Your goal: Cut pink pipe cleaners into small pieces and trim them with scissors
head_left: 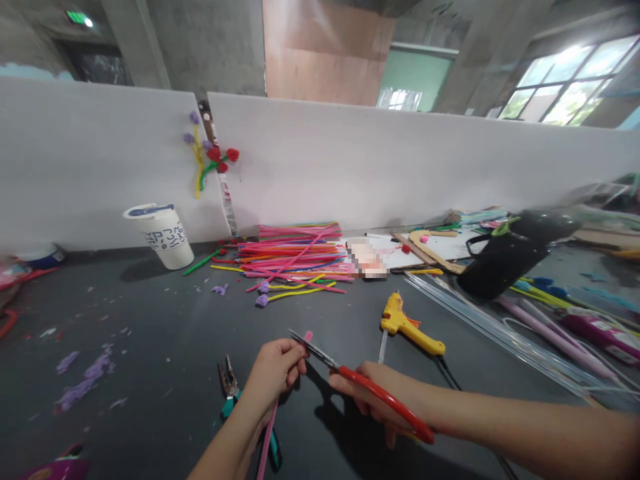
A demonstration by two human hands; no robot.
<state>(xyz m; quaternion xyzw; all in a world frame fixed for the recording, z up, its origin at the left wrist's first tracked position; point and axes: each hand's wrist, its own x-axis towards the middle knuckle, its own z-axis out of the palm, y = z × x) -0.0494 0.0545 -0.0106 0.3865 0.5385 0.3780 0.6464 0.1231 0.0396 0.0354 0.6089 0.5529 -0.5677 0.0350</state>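
Note:
Pinched in my left hand (283, 365) is a pink pipe cleaner (268, 437); its short tip sticks out past the fingers and the rest hangs below the hand. My right hand (375, 393) is closed round the red-handled scissors (383, 398). The scissor blades point up and left, close to the left fingertips and the pink tip. Teal-handled pliers (229, 383) lie partly under my left forearm. Beyond my right hand rests a yellow glue gun (407, 323) with its glue stick pointing toward me.
A pile of pink and red pipe cleaners (295, 257) lies before the white partition (350, 160). A white cup (163, 237) stands left, a black bottle (505, 257) leans right near clear glue sticks (490, 330). Purple fluff (87, 383) lies at left on the dark table.

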